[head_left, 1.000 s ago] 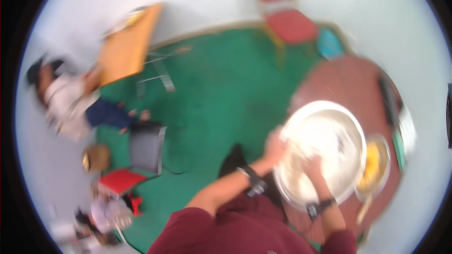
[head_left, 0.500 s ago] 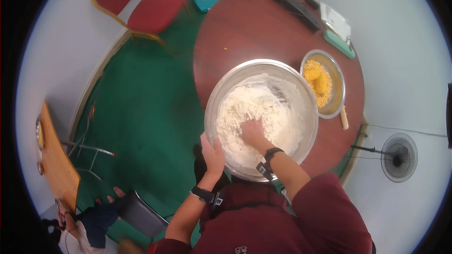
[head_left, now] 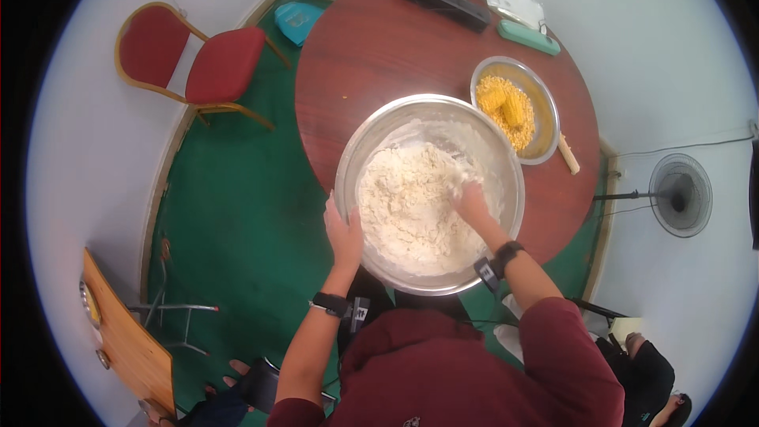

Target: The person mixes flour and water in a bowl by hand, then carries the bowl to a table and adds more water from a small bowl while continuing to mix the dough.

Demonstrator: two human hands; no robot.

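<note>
A large metal bowl [head_left: 353, 160] stands at the near edge of the round table, holding a crumbly, pale flour dough [head_left: 411, 202]. My left hand [head_left: 344, 236] grips the bowl's left side, thumb at the rim and fingers along the outer wall. Inside the bowl, my right hand [head_left: 473, 204] reaches into the right part of the dough; its fingertips are hidden in the flour, so their closing does not show. Loose flour coats the bowl's inner wall.
Touching the big bowl at the far right is a smaller metal bowl [head_left: 545, 122] of corn kernels and cobs [head_left: 514, 108]. A bare cob [head_left: 569, 156] lies beside it. Farther back are a long black device [head_left: 443, 4] and a green case [head_left: 528, 36]. People sit at both lower sides.
My right hand has moved from the middle of the dough to its right side. My left hand stays on the bowl's left side. The view has shifted, and a person now shows at lower right.
</note>
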